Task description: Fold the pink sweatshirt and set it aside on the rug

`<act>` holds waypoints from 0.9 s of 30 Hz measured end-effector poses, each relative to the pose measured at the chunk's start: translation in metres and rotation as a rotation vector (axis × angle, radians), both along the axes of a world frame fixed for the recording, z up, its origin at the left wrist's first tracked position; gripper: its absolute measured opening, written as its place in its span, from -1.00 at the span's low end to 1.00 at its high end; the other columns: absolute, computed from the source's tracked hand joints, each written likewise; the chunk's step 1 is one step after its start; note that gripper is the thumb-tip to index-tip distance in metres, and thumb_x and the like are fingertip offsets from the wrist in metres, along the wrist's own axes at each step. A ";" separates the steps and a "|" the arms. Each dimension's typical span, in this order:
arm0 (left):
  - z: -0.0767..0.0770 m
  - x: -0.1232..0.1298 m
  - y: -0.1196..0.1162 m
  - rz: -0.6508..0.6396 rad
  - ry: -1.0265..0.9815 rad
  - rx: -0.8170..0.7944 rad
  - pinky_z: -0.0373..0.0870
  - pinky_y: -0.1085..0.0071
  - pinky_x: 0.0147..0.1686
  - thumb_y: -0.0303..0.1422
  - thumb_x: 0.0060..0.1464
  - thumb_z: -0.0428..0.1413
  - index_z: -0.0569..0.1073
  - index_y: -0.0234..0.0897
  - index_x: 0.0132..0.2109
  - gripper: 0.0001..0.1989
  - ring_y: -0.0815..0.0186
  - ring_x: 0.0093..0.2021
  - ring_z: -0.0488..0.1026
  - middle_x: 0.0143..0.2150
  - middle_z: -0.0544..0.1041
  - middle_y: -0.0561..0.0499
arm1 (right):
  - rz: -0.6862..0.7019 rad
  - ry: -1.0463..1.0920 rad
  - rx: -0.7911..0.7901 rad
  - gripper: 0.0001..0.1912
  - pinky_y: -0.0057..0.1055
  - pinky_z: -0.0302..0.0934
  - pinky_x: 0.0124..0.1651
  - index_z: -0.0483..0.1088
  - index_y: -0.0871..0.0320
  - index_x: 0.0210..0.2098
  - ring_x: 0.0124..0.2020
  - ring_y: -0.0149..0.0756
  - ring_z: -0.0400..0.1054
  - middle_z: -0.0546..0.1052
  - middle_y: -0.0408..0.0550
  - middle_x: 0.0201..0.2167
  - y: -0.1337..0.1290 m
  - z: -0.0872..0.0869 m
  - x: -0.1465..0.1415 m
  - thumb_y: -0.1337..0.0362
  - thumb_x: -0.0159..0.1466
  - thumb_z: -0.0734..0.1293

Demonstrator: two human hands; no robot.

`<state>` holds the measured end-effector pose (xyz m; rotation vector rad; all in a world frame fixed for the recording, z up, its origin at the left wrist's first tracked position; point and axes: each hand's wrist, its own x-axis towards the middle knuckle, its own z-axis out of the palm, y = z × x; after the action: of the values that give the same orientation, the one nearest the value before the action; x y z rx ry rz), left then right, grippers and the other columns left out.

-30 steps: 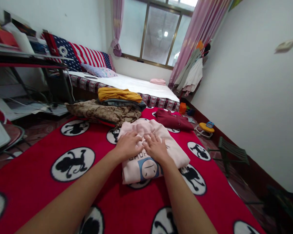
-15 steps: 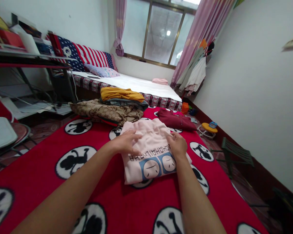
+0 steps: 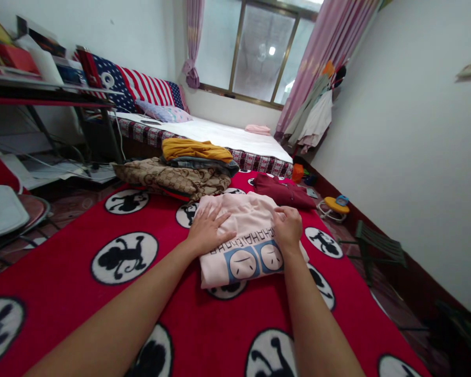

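Note:
A pale pink sweatshirt (image 3: 245,220) with black lettering and blue-and-white face prints lies folded on the red blanket (image 3: 204,330). My left hand (image 3: 208,231) rests flat on its left side, fingers spread. At the right side of the sweatshirt, my right hand (image 3: 288,228) is closed with curled fingers, seemingly gripping the fabric. Its fingertips are partly hidden. Just beyond sits a folded dark red garment (image 3: 282,192). A brown patterned garment (image 3: 172,177) lies at the back left, with jeans (image 3: 208,164) and a mustard yellow garment (image 3: 196,151) stacked on it.
A bed (image 3: 220,128) with a white sheet stands behind the blanket, under the window. To the left are a cluttered desk (image 3: 51,97) and a chair (image 3: 3,212). A yellow stool (image 3: 336,205) and a dark green folding stool (image 3: 379,246) stand on the right.
My left hand has flattened onto the sweatshirt with its fingers spread wider. My right hand stays at the right side, its fingers slightly more curled. The stacked clothes have not moved.

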<state>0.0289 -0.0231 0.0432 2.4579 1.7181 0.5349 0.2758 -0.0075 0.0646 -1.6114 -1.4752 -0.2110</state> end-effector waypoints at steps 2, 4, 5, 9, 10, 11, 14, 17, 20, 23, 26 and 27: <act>0.000 0.000 0.000 0.001 -0.007 0.012 -0.20 -0.04 0.33 0.18 0.10 -0.05 0.22 0.03 0.32 -0.29 -0.03 0.43 -0.17 0.44 -0.03 0.00 | 0.078 -0.005 0.069 -0.81 -0.22 0.16 0.06 0.52 0.17 -0.29 -0.08 -0.14 0.34 0.51 0.07 -0.17 0.000 0.007 -0.008 0.28 0.22 0.27; -0.004 0.000 0.002 -0.003 -0.017 0.029 -0.19 -0.05 0.32 0.17 0.10 -0.04 0.23 0.02 0.31 -0.30 -0.05 0.42 -0.16 0.44 -0.01 -0.02 | 0.211 -0.011 0.081 -0.79 -0.24 0.17 0.11 0.51 0.17 -0.20 -0.04 -0.17 0.35 0.52 0.06 -0.11 0.000 0.010 -0.016 0.29 0.23 0.27; -0.006 0.000 0.003 -0.007 -0.024 0.044 -0.18 -0.06 0.32 0.17 0.09 -0.03 0.24 0.02 0.31 -0.30 -0.06 0.42 -0.15 0.44 0.00 -0.03 | 0.293 -0.027 0.052 -0.74 -0.25 0.16 0.13 0.50 0.17 -0.12 0.00 -0.17 0.35 0.51 0.06 -0.06 0.000 0.009 -0.020 0.29 0.23 0.28; -0.017 0.000 0.004 0.005 -0.091 0.171 -0.11 -0.06 0.31 0.11 0.07 0.06 0.29 -0.03 0.28 -0.31 -0.06 0.40 -0.07 0.42 0.07 -0.08 | 0.425 -0.177 -0.262 -0.54 -0.07 -0.02 0.29 0.38 0.14 0.13 0.26 -0.06 0.16 0.37 0.10 0.19 0.001 -0.007 -0.033 0.21 0.25 0.31; -0.017 0.000 0.004 0.008 -0.112 0.207 -0.07 -0.06 0.31 0.08 0.06 0.10 0.31 -0.06 0.26 -0.32 -0.06 0.40 -0.04 0.41 0.09 -0.11 | 0.399 -0.204 -0.341 -0.52 0.00 -0.07 0.31 0.36 0.12 0.16 0.31 -0.02 0.09 0.32 0.10 0.24 0.002 -0.012 -0.035 0.18 0.26 0.30; -0.016 0.001 0.002 0.000 -0.133 0.241 -0.04 -0.06 0.30 0.04 0.05 0.13 0.34 -0.10 0.25 -0.35 -0.05 0.39 0.00 0.39 0.12 -0.14 | 0.369 -0.218 -0.396 -0.52 0.06 -0.11 0.31 0.34 0.11 0.18 0.33 0.02 0.04 0.27 0.10 0.27 0.002 -0.017 -0.035 0.16 0.28 0.28; -0.009 0.002 -0.003 -0.118 -0.194 0.355 0.01 -0.02 0.30 -0.14 0.12 0.13 0.45 -0.18 0.13 -0.54 0.01 0.36 0.09 0.35 0.21 -0.17 | 0.340 -0.207 -0.422 -0.53 0.09 -0.10 0.30 0.34 0.08 0.18 0.34 0.02 0.03 0.24 0.08 0.29 0.004 -0.024 -0.034 0.13 0.30 0.25; -0.002 0.007 -0.008 -0.331 -0.230 0.401 0.11 0.09 0.28 -0.23 0.22 0.04 0.52 -0.19 0.01 -0.71 0.15 0.26 0.27 0.22 0.40 -0.11 | 0.375 -0.153 -0.360 -0.59 -0.02 -0.02 0.30 0.44 0.14 0.07 0.28 -0.04 0.14 0.34 0.11 0.22 0.006 -0.025 -0.030 0.15 0.28 0.28; -0.001 0.012 -0.008 -0.482 -0.201 0.318 0.26 0.17 0.18 -0.22 0.28 -0.04 0.51 -0.19 0.04 -0.67 0.19 0.19 0.36 0.16 0.47 -0.07 | 0.395 -0.103 -0.298 -0.64 -0.09 0.05 0.28 0.49 0.20 -0.01 0.21 -0.07 0.24 0.42 0.14 0.15 0.008 -0.025 -0.027 0.20 0.24 0.31; -0.004 0.015 -0.006 -0.486 -0.180 0.271 0.28 0.14 0.17 -0.23 0.30 -0.06 0.49 -0.17 0.09 -0.66 0.17 0.19 0.35 0.19 0.44 -0.05 | 0.404 -0.087 -0.263 -0.67 -0.09 0.09 0.26 0.51 0.20 -0.05 0.18 -0.06 0.27 0.44 0.15 0.12 0.008 -0.026 -0.027 0.23 0.22 0.32; -0.006 0.015 -0.006 -0.465 -0.197 0.271 0.28 0.15 0.16 -0.23 0.29 -0.05 0.50 -0.15 0.08 -0.67 0.17 0.18 0.36 0.18 0.45 -0.03 | 0.415 -0.084 -0.260 -0.66 -0.07 0.09 0.26 0.51 0.22 -0.06 0.18 -0.05 0.27 0.44 0.17 0.12 0.008 -0.027 -0.027 0.22 0.22 0.31; -0.006 0.015 -0.006 -0.464 -0.203 0.274 0.29 0.16 0.15 -0.23 0.29 -0.04 0.50 -0.15 0.07 -0.67 0.17 0.18 0.37 0.18 0.45 -0.02 | 0.417 -0.081 -0.261 -0.66 -0.07 0.09 0.26 0.51 0.23 -0.06 0.18 -0.04 0.27 0.44 0.17 0.11 0.008 -0.027 -0.027 0.22 0.22 0.31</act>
<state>0.0435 -0.0286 0.0371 2.7395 1.0076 0.9662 0.2487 0.0005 0.0377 -1.4633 -1.9265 0.1612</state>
